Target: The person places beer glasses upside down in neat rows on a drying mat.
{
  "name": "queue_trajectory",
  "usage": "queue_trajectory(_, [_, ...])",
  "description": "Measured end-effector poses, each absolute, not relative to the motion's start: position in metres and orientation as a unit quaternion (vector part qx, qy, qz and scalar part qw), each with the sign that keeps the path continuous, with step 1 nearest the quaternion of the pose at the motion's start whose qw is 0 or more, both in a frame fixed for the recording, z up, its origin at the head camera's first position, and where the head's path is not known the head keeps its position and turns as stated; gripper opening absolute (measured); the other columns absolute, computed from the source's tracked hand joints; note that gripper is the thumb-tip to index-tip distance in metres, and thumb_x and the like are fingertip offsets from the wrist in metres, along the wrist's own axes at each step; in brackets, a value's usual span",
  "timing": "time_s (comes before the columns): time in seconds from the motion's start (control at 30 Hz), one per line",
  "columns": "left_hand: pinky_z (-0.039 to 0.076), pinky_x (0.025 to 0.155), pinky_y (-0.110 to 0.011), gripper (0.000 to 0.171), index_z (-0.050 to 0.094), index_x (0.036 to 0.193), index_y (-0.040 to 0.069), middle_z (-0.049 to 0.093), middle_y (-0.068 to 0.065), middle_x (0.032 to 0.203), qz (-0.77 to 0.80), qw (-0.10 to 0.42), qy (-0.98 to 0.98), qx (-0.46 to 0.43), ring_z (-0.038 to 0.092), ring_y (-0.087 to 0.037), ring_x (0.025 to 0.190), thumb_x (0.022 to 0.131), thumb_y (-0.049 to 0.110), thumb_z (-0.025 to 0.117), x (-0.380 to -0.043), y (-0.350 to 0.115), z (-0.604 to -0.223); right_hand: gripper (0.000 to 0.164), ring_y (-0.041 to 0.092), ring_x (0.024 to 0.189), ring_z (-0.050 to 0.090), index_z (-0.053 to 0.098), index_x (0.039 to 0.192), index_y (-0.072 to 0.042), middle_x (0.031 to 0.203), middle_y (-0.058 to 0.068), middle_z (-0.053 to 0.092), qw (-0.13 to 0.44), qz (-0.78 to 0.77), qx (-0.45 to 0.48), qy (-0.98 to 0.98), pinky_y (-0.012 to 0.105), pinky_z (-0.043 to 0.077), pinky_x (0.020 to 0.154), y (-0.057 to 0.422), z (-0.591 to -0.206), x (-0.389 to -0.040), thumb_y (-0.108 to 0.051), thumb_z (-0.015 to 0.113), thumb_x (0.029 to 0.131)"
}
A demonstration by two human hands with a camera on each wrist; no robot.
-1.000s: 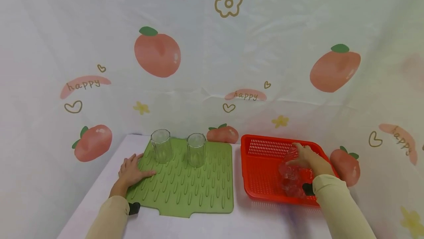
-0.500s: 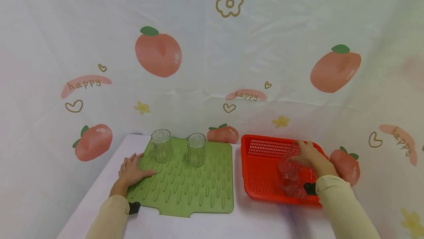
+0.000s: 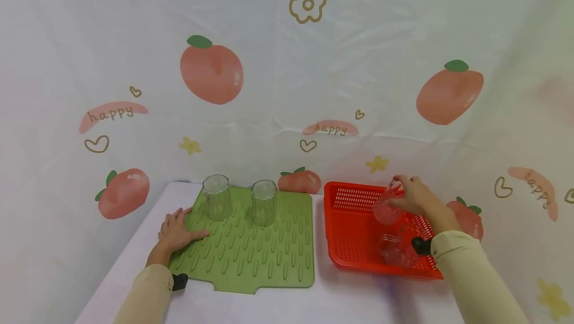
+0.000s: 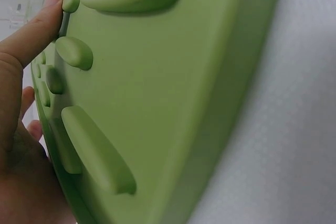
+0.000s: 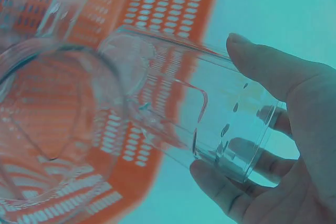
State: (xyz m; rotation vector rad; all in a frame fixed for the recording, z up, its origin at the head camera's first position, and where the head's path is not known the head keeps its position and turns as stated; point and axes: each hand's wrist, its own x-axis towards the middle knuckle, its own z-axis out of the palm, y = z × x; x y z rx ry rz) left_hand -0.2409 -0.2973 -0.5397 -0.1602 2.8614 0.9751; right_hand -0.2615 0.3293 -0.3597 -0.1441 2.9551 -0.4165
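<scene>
My right hand point(image 3: 417, 197) grips a clear drinking glass point(image 3: 386, 208) near one end, thumb on one side and fingers on the other. The glass tilts over the red plastic basket point(image 3: 343, 263); in the right wrist view its far end overlaps the perforated wall. Other clear glassware point(image 3: 396, 251) lies in the basket below it. My left hand point(image 3: 175, 234) rests with spread fingers on the left edge of a green ridged mat point(image 3: 237, 274), thumb on top. Two clear glasses, a left one point(image 3: 217, 198) and a right one point(image 3: 264, 203), stand upright toward the mat's back.
The mat and basket sit side by side on a white-covered table point(image 3: 341, 299), a narrow strip between them. A white fabric backdrop point(image 3: 269, 89) with printed fruit closes off the back and both sides.
My right hand has raised the glass from among the others in the basket, up and slightly back. My left hand and the two glasses on the mat have stayed put.
</scene>
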Motion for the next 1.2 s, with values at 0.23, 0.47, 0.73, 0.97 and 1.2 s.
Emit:
queue_trajectory(0.23, [0.008, 0.114, -0.08, 0.111, 0.025, 0.158, 0.002, 0.007, -0.034, 0.164, 0.325, 0.059, 0.942, -0.054, -0.005, -0.063, 0.15, 0.078, 0.054, 0.083, -0.24, -0.297, -0.537, 0.09, 0.052, 0.114, 0.053, 0.035, 0.15, 0.003, 0.136, 0.04, 0.041, 0.055, -0.162, -0.06, 0.983, 0.065, 0.054, 0.09, 0.317, -0.344, -0.26, -0.049, 0.075, 0.088])
queue_trajectory(0.47, [0.008, 0.114, -0.08, 0.11, 0.025, 0.158, 0.003, 0.006, -0.034, 0.165, 0.326, 0.065, 0.941, -0.055, -0.006, -0.062, 0.15, 0.08, 0.053, 0.082, -0.242, -0.296, -0.537, 0.091, 0.049, 0.117, 0.052, 0.036, 0.151, 0.0, 0.136, 0.035, 0.045, 0.028, -0.193, -0.075, 0.978, 0.064, 0.054, 0.092, 0.308, -0.336, -0.255, -0.054, 0.074, 0.089])
queue_trajectory(0.73, [0.005, 0.113, -0.081, 0.109, 0.024, 0.158, 0.001, 0.006, -0.036, 0.164, 0.332, 0.057, 0.94, -0.051, -0.006, -0.064, 0.149, 0.081, 0.051, 0.081, -0.242, -0.299, -0.541, 0.082, 0.048, 0.121, 0.052, 0.037, 0.15, -0.001, 0.139, 0.031, 0.046, -0.005, -0.245, -0.09, 0.965, 0.061, 0.055, 0.094, 0.3, -0.34, -0.249, -0.042, 0.076, 0.09])
queue_trajectory(0.97, [0.003, 0.115, -0.08, 0.099, 0.024, 0.159, 0.002, 0.006, -0.033, 0.165, 0.343, 0.061, 0.936, -0.055, -0.008, -0.062, 0.15, 0.089, 0.052, 0.073, -0.246, -0.298, -0.539, 0.079, 0.046, 0.115, 0.06, 0.039, 0.15, 0.0, 0.14, 0.03, 0.05, -0.061, -0.319, -0.105, 0.94, 0.055, 0.059, 0.088, 0.292, -0.347, -0.245, -0.034, 0.077, 0.091])
queue_trajectory(1.2, [-0.002, 0.117, -0.077, 0.083, 0.023, 0.16, 0.003, 0.002, -0.031, 0.167, 0.364, 0.074, 0.925, -0.073, -0.014, -0.059, 0.151, 0.098, 0.042, 0.064, -0.245, -0.298, -0.539, 0.076, 0.042, 0.116, 0.062, 0.038, 0.152, -0.008, 0.142, 0.026, 0.051, -0.099, -0.368, -0.117, 0.917, 0.032, 0.059, 0.086, 0.273, -0.35, -0.241, -0.028, 0.078, 0.091])
